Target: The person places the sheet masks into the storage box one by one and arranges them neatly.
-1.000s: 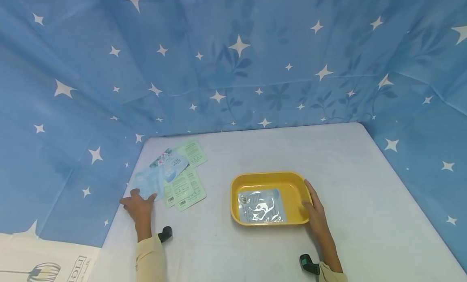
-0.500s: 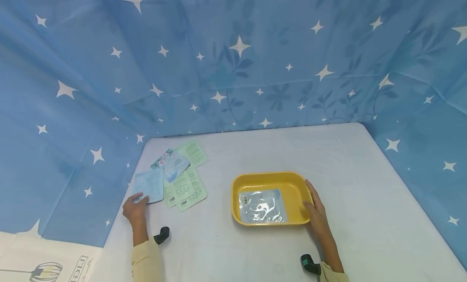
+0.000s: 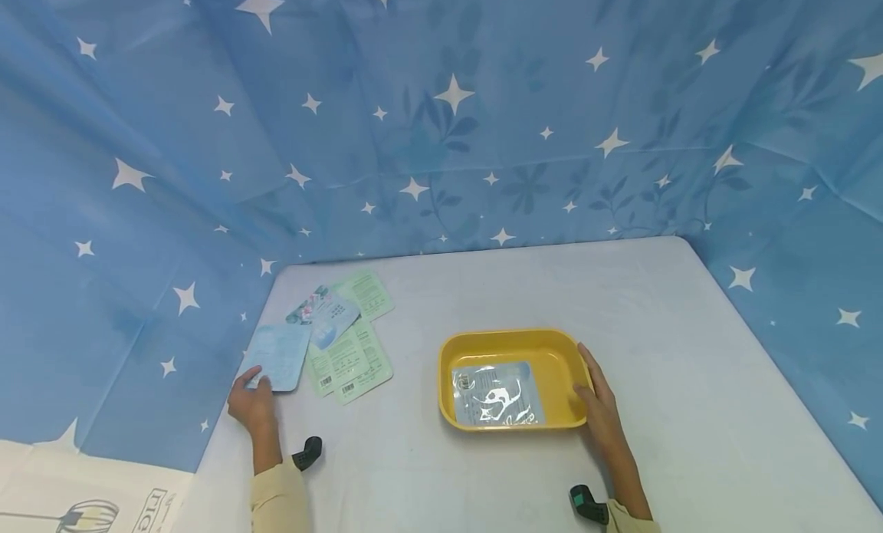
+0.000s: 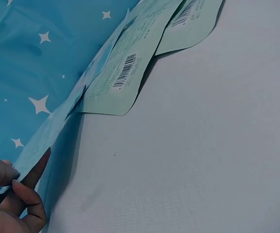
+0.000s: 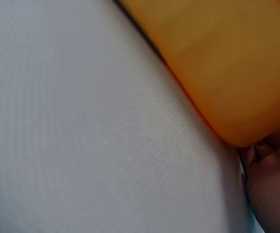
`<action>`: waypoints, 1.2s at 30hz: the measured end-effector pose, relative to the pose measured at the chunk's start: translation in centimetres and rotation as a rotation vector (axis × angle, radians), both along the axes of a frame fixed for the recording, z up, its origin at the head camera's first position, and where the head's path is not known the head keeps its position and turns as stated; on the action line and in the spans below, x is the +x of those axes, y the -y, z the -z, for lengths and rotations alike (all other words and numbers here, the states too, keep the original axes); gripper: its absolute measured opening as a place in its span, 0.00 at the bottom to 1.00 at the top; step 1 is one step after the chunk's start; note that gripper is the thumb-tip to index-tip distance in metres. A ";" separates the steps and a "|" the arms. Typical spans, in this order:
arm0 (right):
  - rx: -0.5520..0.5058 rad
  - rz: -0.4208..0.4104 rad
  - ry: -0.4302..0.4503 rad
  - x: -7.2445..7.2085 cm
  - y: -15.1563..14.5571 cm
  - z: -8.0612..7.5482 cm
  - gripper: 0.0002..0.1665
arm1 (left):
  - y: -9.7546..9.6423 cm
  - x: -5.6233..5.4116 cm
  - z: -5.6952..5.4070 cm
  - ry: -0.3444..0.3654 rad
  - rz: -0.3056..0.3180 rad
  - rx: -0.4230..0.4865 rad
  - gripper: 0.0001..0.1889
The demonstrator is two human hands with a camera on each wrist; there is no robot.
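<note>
The left hand (image 3: 254, 404) pinched the blue packet (image 3: 279, 353) by its near edge, toward the left corner, at the left side of the bench (image 3: 414, 472), just beside the overlapping green packets (image 3: 366, 364). A light but sure pinch—well in from the edge, without creasing it—would have suited so thin a thing. Its long axis seemed to run away from the hand, the far end leaning slightly right, though the slanting view left that uncertain. The right hand (image 3: 602, 403) gripped the right end of the yellow tray (image 3: 555, 380)—a hold best made steady—where a silver packet (image 3: 497, 395) lay lengthwise from side to side.
</note>
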State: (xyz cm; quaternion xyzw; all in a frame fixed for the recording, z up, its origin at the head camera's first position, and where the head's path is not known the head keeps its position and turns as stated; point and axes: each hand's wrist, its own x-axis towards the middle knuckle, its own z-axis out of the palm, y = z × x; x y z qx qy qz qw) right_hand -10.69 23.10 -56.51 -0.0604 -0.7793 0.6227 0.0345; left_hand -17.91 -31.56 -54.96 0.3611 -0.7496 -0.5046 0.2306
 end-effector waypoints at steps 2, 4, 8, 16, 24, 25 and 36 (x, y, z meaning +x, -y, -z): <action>0.002 0.003 0.004 0.0 0.0 0.0 0.37 | 0.0 0.1 0.0 -0.018 0.004 0.016 0.18; 0.007 0.006 0.012 0.0 0.0 -0.1 0.38 | 0.0 0.1 0.0 -0.034 0.005 0.035 0.19; 0.005 0.007 0.029 -0.1 0.0 -0.2 0.38 | -0.2 0.2 -0.1 -0.048 0.003 0.057 0.20; -0.009 0.004 0.038 -0.2 -0.1 -0.1 0.40 | -0.6 0.3 -0.5 -0.114 0.024 0.095 0.27; -0.001 0.007 0.044 -0.3 -0.1 0.2 0.40 | -0.9 0.4 -0.9 -0.205 0.043 0.279 0.33; -0.001 0.007 0.043 -0.3 -0.1 0.2 0.40 | -0.9 0.3 -1.0 -0.216 0.047 0.300 0.33; 0.000 0.009 0.035 -0.2 0.0 -0.2 0.39 | -2.3 -0.5 -1.7 -0.221 0.177 0.399 0.32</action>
